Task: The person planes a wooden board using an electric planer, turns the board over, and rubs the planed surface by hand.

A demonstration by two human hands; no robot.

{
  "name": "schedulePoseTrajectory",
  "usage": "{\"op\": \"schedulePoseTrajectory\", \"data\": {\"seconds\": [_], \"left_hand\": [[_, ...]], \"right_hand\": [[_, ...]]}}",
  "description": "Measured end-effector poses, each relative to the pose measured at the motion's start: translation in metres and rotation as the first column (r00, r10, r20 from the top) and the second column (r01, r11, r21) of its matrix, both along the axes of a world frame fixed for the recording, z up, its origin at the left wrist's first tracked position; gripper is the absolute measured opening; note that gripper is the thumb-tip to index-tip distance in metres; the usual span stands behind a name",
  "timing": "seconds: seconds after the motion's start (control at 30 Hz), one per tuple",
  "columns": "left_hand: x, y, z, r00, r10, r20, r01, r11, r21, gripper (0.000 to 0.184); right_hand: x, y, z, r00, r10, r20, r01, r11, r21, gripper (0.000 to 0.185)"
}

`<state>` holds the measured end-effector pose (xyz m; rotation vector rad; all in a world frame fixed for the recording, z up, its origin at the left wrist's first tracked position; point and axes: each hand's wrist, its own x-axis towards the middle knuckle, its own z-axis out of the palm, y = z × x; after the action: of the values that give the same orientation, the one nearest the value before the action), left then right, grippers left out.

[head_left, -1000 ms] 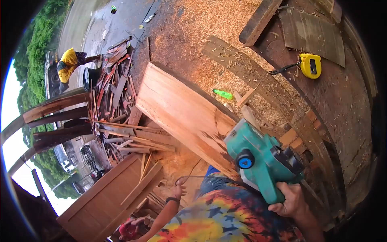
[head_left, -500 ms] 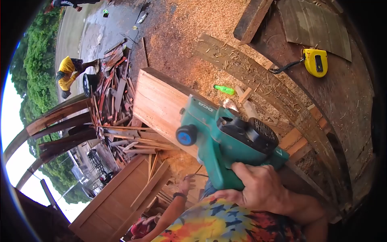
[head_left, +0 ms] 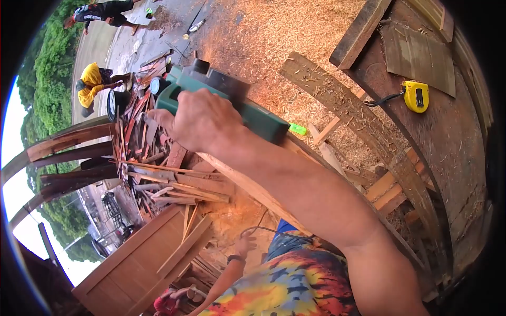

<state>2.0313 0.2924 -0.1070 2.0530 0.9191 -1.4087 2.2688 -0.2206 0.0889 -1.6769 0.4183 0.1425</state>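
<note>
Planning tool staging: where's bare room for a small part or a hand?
Best patch: brown sheet below the yellow tape measure, bordered on the left by the curved plank. Crowded: that plank, littered with shavings; the scrap-wood pile; and the board, with the electric planer and right hand over it.

My one view comes from the wearer's head, looking forward and steeply down over the tie-dye shirt (head_left: 295,284), with the right arm (head_left: 311,189) and green planer (head_left: 263,124) close below the lens. I get it wide, round-edged and tipped sideways, reaching to the far road (head_left: 94,50), with trees (head_left: 50,95) and sky (head_left: 15,113) at left.
</note>
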Motion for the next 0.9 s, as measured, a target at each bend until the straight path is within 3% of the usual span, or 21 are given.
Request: {"op": "schedulePoseTrajectory", "data": {"seconds": [0.17,0.23,0.33,0.37,0.43,0.47,0.6,0.73,0.77,0.8,0.9], "left_hand": [[0.003,0.026,-0.009,0.995,0.013,0.1,-0.007,0.998,-0.054,0.065],[0.0,0.033,-0.003,0.977,0.089,0.192,-0.072,0.993,-0.092,0.053],[-0.018,0.037,0.012,0.935,0.199,0.292,-0.188,0.98,-0.068,0.057],[-0.029,0.047,0.008,0.923,0.225,0.311,-0.212,0.974,-0.078,0.06],[-0.06,0.069,-0.004,0.901,0.295,0.318,-0.279,0.955,-0.097,0.063],[-0.076,0.078,-0.003,0.894,0.314,0.319,-0.297,0.95,-0.102,0.064],[-0.143,0.098,-0.01,0.92,0.278,0.274,-0.26,0.96,-0.102,0.07],[-0.199,0.102,-0.017,0.925,0.289,0.248,-0.265,0.956,-0.123,0.069],[-0.21,0.101,-0.022,0.924,0.283,0.259,-0.258,0.958,-0.125,0.069],[-0.223,0.101,-0.028,0.92,0.284,0.269,-0.257,0.958,-0.128,0.069],[-0.254,0.096,-0.044,0.898,0.308,0.314,-0.265,0.949,-0.173,0.068]], "right_hand": [[0.054,0.015,-0.016,0.997,0.015,0.074,-0.004,0.988,-0.156,0.064],[0.051,0.02,-0.036,0.984,0.01,0.18,0.043,0.957,-0.288,0.058],[0.005,0.02,-0.044,0.95,0.029,0.311,0.135,0.861,-0.491,0.053],[-0.021,0.016,-0.039,0.924,0.025,0.381,0.135,0.912,-0.388,0.044],[-0.067,0.009,-0.031,0.909,0.037,0.416,0.123,0.928,-0.351,0.043],[-0.089,0.01,-0.034,0.922,0.056,0.383,0.119,0.901,-0.418,0.051],[-0.191,0.007,-0.024,0.827,0.006,0.563,0.183,0.943,-0.279,0.04],[-0.309,0.014,-0.02,0.854,-0.119,0.507,0.187,0.979,-0.085,0.037],[-0.339,0.014,-0.013,0.861,-0.091,0.501,0.198,0.966,-0.166,0.038],[-0.368,0.019,-0.004,0.851,-0.15,0.503,0.2,0.979,-0.047,0.038],[-0.445,0.023,-0.004,0.872,-0.162,0.462,0.275,0.943,-0.189,0.026]]}}
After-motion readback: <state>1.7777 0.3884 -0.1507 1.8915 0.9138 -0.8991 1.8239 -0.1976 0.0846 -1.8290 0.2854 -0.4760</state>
